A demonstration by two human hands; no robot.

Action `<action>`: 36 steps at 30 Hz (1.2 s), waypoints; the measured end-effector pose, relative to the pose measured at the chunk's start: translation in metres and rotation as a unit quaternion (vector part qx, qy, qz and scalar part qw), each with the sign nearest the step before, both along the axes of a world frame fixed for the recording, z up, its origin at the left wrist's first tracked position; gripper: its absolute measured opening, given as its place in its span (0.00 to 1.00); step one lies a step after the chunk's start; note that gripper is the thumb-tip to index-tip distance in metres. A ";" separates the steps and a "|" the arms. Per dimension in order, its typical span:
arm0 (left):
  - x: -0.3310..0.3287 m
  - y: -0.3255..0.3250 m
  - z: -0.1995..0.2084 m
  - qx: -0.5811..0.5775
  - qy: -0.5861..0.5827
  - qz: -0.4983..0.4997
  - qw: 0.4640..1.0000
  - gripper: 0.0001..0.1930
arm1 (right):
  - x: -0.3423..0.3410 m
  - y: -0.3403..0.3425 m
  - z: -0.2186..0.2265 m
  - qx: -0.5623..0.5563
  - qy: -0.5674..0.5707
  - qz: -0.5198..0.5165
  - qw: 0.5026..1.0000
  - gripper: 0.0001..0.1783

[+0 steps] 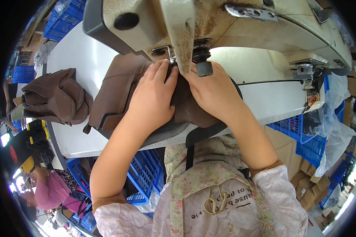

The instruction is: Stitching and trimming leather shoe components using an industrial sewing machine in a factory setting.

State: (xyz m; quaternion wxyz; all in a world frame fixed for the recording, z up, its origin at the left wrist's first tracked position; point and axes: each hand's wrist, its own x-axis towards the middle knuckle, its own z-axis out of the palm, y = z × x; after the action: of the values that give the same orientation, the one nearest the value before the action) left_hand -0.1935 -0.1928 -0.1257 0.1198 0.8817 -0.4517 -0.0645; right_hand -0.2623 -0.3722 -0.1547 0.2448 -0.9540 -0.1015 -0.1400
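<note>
Under the head of an old cream sewing machine (233, 35) lies a brown leather bag (118, 85) with pale stitching along its seams and dark edging. My left hand (154, 93) rests on the leather, fingers stretched forward beside the needle area and the thumb apart. Across from it, my right hand (215, 93) lies on the bag's right part. Its fingertips are hidden behind the machine's lever and black knob (204, 68), so their grip does not show. The stitching point itself is covered by my fingers and the lever.
To the left on the white table (73, 138) sits a second pile of brown leather pieces (57, 96). Blue plastic crates (146, 173) stand below the table, and more at the right with clear plastic (330, 134). A person in pink (53, 189) is at the lower left.
</note>
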 end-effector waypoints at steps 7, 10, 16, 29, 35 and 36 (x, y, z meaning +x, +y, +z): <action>-0.002 0.001 -0.001 -0.011 0.004 -0.004 1.000 0.41 | -0.005 0.002 -0.003 -0.010 -0.018 -0.017 1.000 0.10; -0.002 0.002 -0.001 0.004 0.012 0.003 1.000 0.41 | -0.004 0.004 -0.004 0.001 -0.012 -0.016 1.000 0.09; -0.002 0.001 0.001 0.010 0.015 0.005 1.000 0.41 | -0.003 0.002 -0.001 0.008 -0.007 -0.017 1.000 0.09; 0.002 0.001 0.002 -0.005 0.005 -0.012 1.000 0.40 | -0.002 0.001 -0.002 -0.009 -0.012 -0.017 1.000 0.15; 0.000 0.000 0.000 0.006 0.027 -0.006 1.000 0.40 | -0.003 0.002 -0.001 -0.003 0.009 -0.017 1.000 0.15; -0.001 0.000 -0.001 0.004 0.016 -0.013 1.000 0.40 | -0.004 0.002 -0.001 0.008 0.014 -0.019 1.000 0.15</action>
State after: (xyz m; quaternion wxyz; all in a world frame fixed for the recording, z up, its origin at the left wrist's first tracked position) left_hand -0.1947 -0.1924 -0.1263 0.1222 0.8752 -0.4608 -0.0820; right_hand -0.2666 -0.3699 -0.1555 0.2515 -0.9556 -0.0785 -0.1318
